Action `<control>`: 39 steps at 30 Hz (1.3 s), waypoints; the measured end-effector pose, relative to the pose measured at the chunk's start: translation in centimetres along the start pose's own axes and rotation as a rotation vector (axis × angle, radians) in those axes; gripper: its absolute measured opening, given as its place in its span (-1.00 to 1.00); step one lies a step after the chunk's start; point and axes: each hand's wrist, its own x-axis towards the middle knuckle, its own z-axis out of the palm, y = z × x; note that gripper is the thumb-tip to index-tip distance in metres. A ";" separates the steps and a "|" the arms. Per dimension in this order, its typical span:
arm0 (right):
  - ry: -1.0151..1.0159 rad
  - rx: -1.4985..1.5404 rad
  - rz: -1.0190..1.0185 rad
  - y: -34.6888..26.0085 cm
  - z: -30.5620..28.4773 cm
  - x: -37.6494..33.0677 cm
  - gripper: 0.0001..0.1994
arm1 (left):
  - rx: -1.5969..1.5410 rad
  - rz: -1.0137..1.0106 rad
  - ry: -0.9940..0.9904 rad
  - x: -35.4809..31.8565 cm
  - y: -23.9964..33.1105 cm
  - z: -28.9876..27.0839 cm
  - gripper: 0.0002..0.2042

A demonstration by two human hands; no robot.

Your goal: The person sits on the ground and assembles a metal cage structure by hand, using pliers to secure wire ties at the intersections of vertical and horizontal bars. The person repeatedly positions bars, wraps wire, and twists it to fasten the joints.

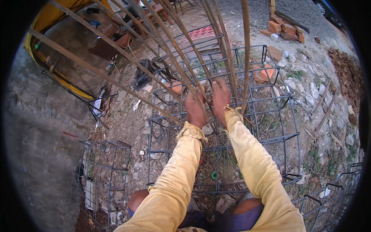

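Note:
Both my hands are close together, low among upright rusty steel bars point(178, 43), above a flat grid of tied rebar point(266, 140). My left hand point(195, 107) has its fingers curled in at the bars, and one bar passes in front of it. Just to its right, my right hand point(220, 96) is closed, with the fingers bent down beside another bar. Whatever the fingertips pinch is hidden by the hands and bars. A thicker rusty bar point(246, 50) rises right of my right hand. Yellow sleeves cover both forearms.
Rebar cages stand at lower left point(101, 170) and lower right point(322, 201). Loose bricks point(264, 73) and white rubble point(309, 94) lie right of the grid. Stacked bricks point(284, 29) stand farther back. A black plastic bag point(143, 73) lies left of the bars.

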 end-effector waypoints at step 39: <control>-0.110 -0.423 -0.374 -2.2 -2.0 -1.6 -0.60 | 1.349 0.226 0.197 6.3 5.8 4.7 -0.37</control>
